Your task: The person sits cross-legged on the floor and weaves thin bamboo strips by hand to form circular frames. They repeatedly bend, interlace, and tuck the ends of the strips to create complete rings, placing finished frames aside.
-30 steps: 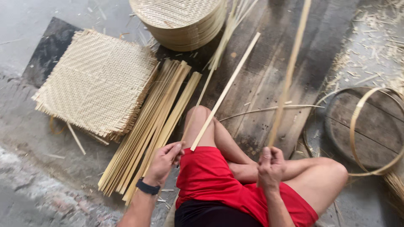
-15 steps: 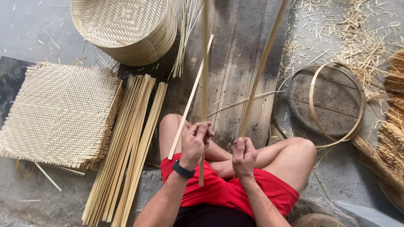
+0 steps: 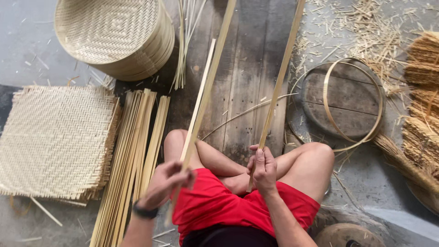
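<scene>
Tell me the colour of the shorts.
Red shorts, clearest in the head view.

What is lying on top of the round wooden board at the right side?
A thin bent bamboo hoop rests on the round wooden board, with a few straw scraps. The board's lower left edge is covered by the person's knee, so nothing can be seen there.

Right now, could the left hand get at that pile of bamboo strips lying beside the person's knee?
Probably yes, but not freely: the left hand is closed around a long bamboo strip, so it would have to let go first. The pile of strips lies just to its left on the floor, with nothing between them.
</scene>
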{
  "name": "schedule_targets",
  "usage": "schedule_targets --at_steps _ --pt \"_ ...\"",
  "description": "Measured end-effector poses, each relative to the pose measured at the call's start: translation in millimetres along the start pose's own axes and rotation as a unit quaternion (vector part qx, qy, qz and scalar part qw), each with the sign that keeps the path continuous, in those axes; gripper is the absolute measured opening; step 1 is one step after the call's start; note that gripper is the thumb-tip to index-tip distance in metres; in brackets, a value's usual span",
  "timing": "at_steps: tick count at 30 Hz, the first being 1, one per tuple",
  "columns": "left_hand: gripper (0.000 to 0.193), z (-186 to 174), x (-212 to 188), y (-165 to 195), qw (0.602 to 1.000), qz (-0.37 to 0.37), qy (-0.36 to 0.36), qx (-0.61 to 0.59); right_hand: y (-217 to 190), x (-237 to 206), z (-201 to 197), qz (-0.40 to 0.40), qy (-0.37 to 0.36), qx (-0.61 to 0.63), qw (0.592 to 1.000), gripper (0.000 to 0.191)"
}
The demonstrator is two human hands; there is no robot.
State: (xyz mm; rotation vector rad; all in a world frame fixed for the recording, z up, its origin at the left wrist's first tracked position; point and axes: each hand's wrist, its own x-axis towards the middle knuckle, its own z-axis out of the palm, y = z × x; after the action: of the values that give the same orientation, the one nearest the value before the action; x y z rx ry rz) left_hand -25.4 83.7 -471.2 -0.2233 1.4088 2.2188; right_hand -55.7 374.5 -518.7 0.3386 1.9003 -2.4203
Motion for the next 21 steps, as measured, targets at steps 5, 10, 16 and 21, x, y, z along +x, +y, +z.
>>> schedule_targets --at_steps 5,10,16,21 --pt "0.045 -9.9 -7.0 5.6 0.987 -0.132 -0.051 0.076 -11.3 12.3 -13.2 0.052 -0.021 0.051 0.997 0.031" --pt "0.047 54.8 56.0 -29.9 0.987 0.017 -0.073 0.142 -21.1 16.7 -23.3 0.015 0.042 0.077 0.996 0.037" --pt "0.036 98.0 79.5 -57.7 0.995 -0.012 -0.079 0.051 -24.8 6.6 -52.8 -0.050 0.094 0.122 0.987 0.030" --pt "0.027 105.2 81.2 -73.9 0.991 0.016 -0.058 0.117 -31.8 10.0 -70.6 -0.053 0.074 0.087 0.992 0.027"
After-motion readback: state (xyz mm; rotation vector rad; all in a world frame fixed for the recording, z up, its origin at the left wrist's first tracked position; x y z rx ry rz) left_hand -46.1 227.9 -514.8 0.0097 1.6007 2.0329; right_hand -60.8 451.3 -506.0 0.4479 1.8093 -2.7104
